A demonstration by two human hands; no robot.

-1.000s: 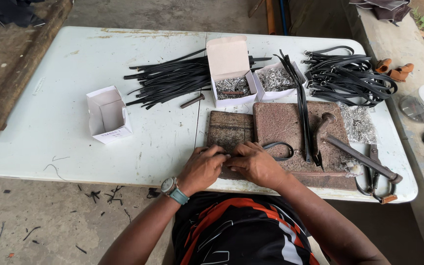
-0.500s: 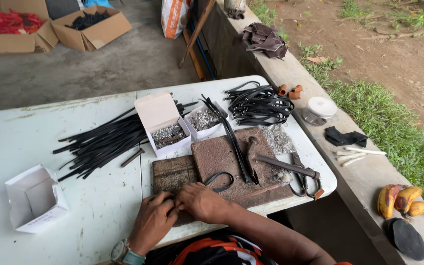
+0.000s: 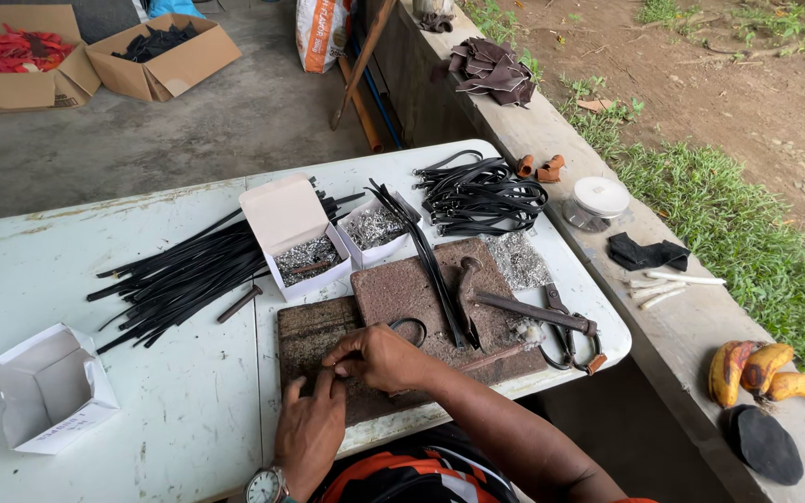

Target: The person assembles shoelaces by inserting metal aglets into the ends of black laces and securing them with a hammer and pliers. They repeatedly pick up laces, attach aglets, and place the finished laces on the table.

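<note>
My right hand [image 3: 379, 359] rests on the dark wooden board [image 3: 305, 331], fingers pinched on the end of a thin black strap whose loop [image 3: 410, 326] curls out beside the knuckles. My left hand [image 3: 309, 428], with a wristwatch [image 3: 263, 486], meets it fingertip to fingertip and pinches the same strap end. What lies between the fingertips is hidden. A reddish-brown block [image 3: 402, 289] lies just beyond, with a hammer [image 3: 468, 279] and a long black strap [image 3: 426, 251] across it.
On the white table [image 3: 142, 419] lie a pile of straight black straps [image 3: 179, 275], two open white boxes of small metal pieces [image 3: 305, 259] [image 3: 375, 228], coiled straps [image 3: 482, 196], pliers [image 3: 570, 340] and an empty white box [image 3: 48, 387]. Bananas [image 3: 775, 368] lie on the ledge at right.
The view has swung to the right, so the ledge and grass now show. Both hands have stayed together on the board, working the strap end.
</note>
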